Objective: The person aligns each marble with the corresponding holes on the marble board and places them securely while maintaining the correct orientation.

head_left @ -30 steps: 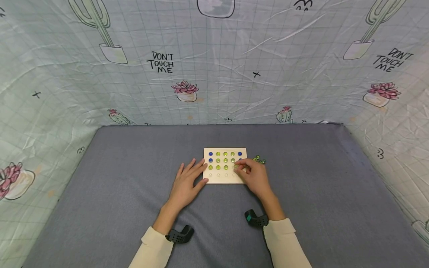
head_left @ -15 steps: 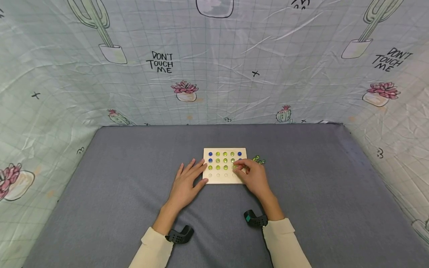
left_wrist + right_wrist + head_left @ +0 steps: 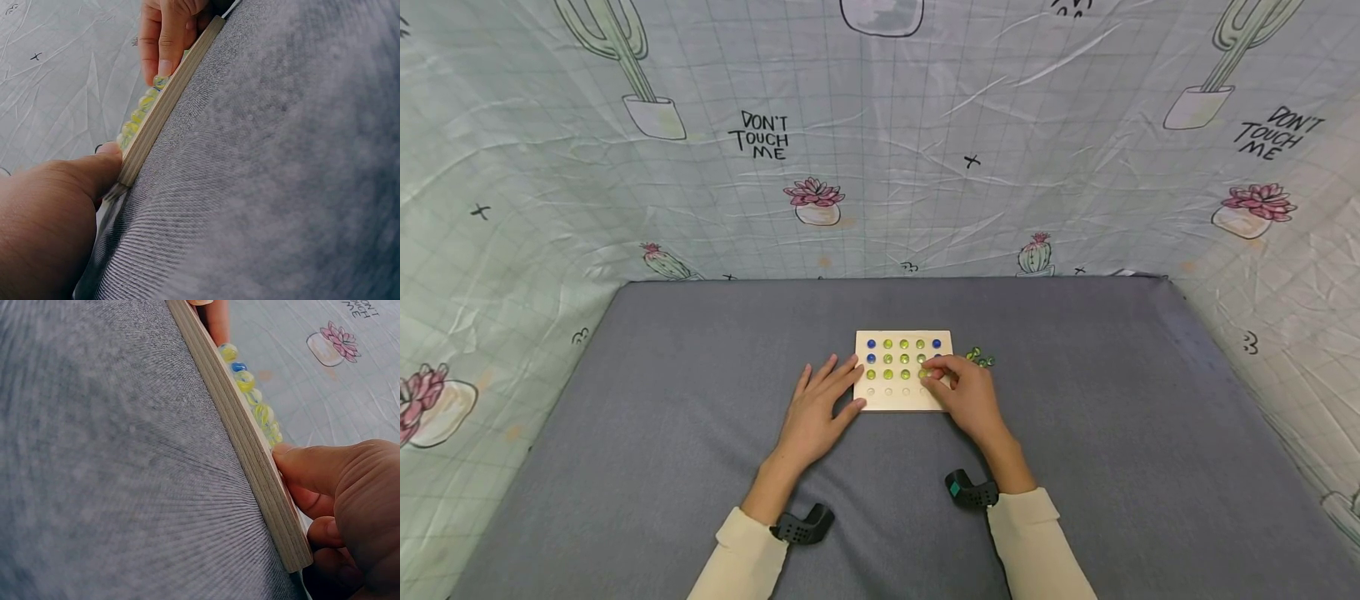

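Observation:
A pale wooden board with rows of round hollows lies on the grey cloth. Green-yellow marbles and a few blue marbles sit in its upper three rows. My left hand rests at the board's left edge, fingers spread, thumb at the near corner. Over the third row, my right hand pinches a green marble between thumb and forefinger, low against the board. In the left wrist view, its thumb touches that marble. The hand hides the board's right side in the head view.
Several loose green marbles lie just right of the board, beside my right hand. Grey cloth covers the table. A printed curtain hangs behind and along both sides.
The right hand has barely moved, shifting slightly left over the third row. The green marble under its fingertips now shows more clearly. The left hand has stayed in place.

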Demonstrator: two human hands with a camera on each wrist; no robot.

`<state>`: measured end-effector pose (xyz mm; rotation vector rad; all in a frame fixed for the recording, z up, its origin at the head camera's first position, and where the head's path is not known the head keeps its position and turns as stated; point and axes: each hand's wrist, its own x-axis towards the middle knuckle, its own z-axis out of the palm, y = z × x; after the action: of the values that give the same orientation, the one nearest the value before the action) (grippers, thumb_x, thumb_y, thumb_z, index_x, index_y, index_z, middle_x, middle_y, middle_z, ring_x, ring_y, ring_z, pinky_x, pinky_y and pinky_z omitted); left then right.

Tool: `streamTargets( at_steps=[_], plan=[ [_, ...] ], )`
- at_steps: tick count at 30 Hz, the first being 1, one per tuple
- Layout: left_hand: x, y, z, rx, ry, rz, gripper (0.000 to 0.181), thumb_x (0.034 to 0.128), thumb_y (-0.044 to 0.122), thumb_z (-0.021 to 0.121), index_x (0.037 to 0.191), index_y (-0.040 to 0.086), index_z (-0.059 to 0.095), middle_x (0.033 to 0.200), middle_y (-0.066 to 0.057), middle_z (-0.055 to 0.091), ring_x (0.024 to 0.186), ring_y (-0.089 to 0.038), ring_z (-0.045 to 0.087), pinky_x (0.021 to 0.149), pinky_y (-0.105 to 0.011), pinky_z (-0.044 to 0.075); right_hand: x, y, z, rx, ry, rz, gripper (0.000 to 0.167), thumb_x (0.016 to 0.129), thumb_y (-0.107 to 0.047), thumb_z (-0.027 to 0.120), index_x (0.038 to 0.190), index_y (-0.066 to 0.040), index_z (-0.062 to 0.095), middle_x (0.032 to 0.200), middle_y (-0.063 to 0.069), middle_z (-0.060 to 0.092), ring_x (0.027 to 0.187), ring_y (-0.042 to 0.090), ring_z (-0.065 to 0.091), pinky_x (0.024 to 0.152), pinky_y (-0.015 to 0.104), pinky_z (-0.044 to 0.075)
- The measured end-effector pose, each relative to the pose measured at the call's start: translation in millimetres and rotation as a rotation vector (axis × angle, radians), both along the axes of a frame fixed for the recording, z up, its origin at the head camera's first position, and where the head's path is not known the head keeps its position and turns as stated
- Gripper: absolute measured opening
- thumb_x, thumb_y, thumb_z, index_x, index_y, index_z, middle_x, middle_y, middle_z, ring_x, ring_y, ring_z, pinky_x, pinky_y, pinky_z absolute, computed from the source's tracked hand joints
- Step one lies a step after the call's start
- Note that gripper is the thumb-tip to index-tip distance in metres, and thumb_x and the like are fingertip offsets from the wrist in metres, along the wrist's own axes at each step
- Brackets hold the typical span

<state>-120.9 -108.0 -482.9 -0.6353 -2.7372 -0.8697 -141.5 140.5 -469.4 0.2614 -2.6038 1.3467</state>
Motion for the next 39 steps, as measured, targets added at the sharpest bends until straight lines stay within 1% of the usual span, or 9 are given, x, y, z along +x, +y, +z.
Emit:
streamTargets(
  at_steps=[8,14,19,21,26,31,39],
  plan=[
    [0.1,-0.1,-0.7,-0.006,0.0,0.001,0.053,0.0939,0.037,0.06,0.14,0.014,0.051,0.147,-0.001,0.043,0.139,-0.028,0.03,0.115,-0.053,0.011,-0.2,0.0,0.6,-0.007,-0.009,0.0,0.014,0.08,-0.007,0.078,0.094,-0.008,0.074,0.075,-0.001,0.061,0.057,0.013,0.042,0.05,0.025,0.033],
    [0.0,0.1,-0.5,0.001,0.009,0.004,0.052,0.0933,0.036,0.062,0.139,0.013,0.053,0.146,-0.002,0.044,0.138,-0.028,0.031,0.115,-0.053,0.011,0.4,4.5,4.4,-0.035,-0.034,-0.018,0.018,0.081,-0.009,0.078,0.098,-0.008,0.074,0.075,0.0,0.061,0.058,0.014,0.044,0.051,0.024,0.034],
    [-0.2,0.5,-0.4,0.004,0.009,0.005,0.052,0.0931,0.036,0.062,0.139,0.013,0.053,0.146,-0.002,0.045,0.138,-0.029,0.032,0.114,-0.054,0.011,0.8,10.0,9.3,0.006,-0.039,-0.056,0.018,0.083,-0.009,0.076,0.1,-0.008,0.074,0.075,0.0,0.061,0.057,0.014,0.044,0.051,0.025,0.035],
    [-0.5,0.3,-0.1,0.001,0.0,0.005,0.052,0.0933,0.037,0.061,0.139,0.013,0.052,0.146,-0.002,0.044,0.138,-0.029,0.031,0.115,-0.053,0.011,0.7,12.4,11.8,0.026,-0.032,-0.065,0.017,0.084,-0.009,0.075,0.1,-0.008,0.074,0.076,0.001,0.061,0.056,0.015,0.043,0.05,0.025,0.034],
    [-0.4,0.5,0.8,0.002,-0.008,0.003,0.053,0.0933,0.036,0.062,0.14,0.013,0.052,0.146,-0.003,0.044,0.139,-0.028,0.031,0.115,-0.053,0.01,1.1,18.2,16.3,0.035,-0.015,-0.074,0.015,0.085,-0.011,0.074,0.099,-0.008,0.073,0.076,0.002,0.061,0.054,0.016,0.042,0.047,0.025,0.032],
    [0.1,0.9,0.9,0.012,0.01,-0.001,0.051,0.093,0.034,0.062,0.138,0.011,0.054,0.145,-0.004,0.046,0.137,-0.031,0.033,0.114,-0.055,0.012,1.5,22.8,17.5,0.027,-0.009,-0.081,0.016,0.085,-0.012,0.074,0.1,-0.008,0.073,0.077,0.001,0.062,0.053,0.015,0.041,0.047,0.025,0.032],
    [0.2,0.6,1.5,0.006,0.004,0.003,0.052,0.0926,0.035,0.063,0.139,0.012,0.053,0.145,-0.004,0.045,0.138,-0.03,0.032,0.114,-0.054,0.011,0.4,33.9,18.4,0.0,0.008,-0.113,0.017,0.084,-0.014,0.075,0.101,-0.008,0.073,0.077,0.002,0.062,0.055,0.016,0.043,0.047,0.024,0.033]
  ],
)
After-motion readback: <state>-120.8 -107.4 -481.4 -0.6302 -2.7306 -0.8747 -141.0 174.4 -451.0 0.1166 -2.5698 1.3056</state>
